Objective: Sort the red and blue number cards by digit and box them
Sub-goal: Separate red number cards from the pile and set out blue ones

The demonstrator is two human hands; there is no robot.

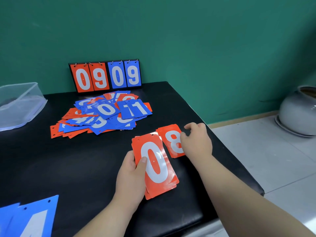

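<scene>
Left hand (131,175): fingers and thumb curled round a stack of red 0 cards (154,162), held tilted just above the black worktop (68,168). Right hand (196,141): fingers curled at the right edge of a red 8 pile (171,141) lying on the worktop beside the stack; whether it grips a card cannot be told. Behind: a mixed heap of red and blue cards (102,115), a flip scoreboard (106,76) reading 0909, and a clear plastic box (18,103) at far left. Blue cards (34,219) lie at the near left corner.
</scene>
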